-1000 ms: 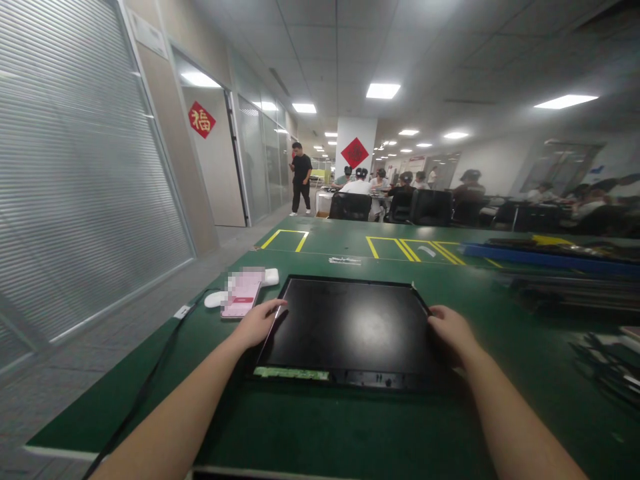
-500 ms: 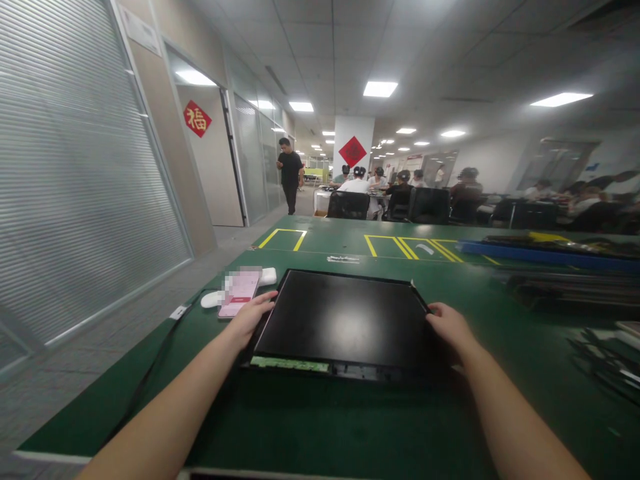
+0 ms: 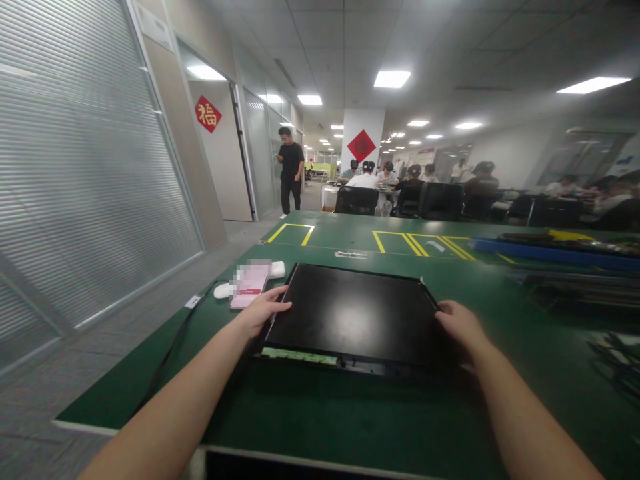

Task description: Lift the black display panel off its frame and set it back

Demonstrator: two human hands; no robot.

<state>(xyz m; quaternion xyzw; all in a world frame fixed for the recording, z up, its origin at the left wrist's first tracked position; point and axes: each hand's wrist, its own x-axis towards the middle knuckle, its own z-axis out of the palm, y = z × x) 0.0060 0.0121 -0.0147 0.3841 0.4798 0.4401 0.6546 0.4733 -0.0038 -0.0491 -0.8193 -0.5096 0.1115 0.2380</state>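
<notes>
Both hands grip a black panel: left hand [image 3: 261,311] and right hand [image 3: 461,323] closed on opposite edges above the green desk [image 3: 350,427]; level, even support suits it.

A flat, rectangular black display panel [image 3: 356,313] with a glossy dark face lies on the green table mat [image 3: 350,427], its long sides running left to right and its near edge raised slightly off the mat. Along that near edge runs a thin green circuit strip [image 3: 299,356] at the left and a dark connector bar to its right. The left hand [image 3: 263,310] grips the panel's left edge and the right hand [image 3: 460,325] grips its right edge.
</notes>
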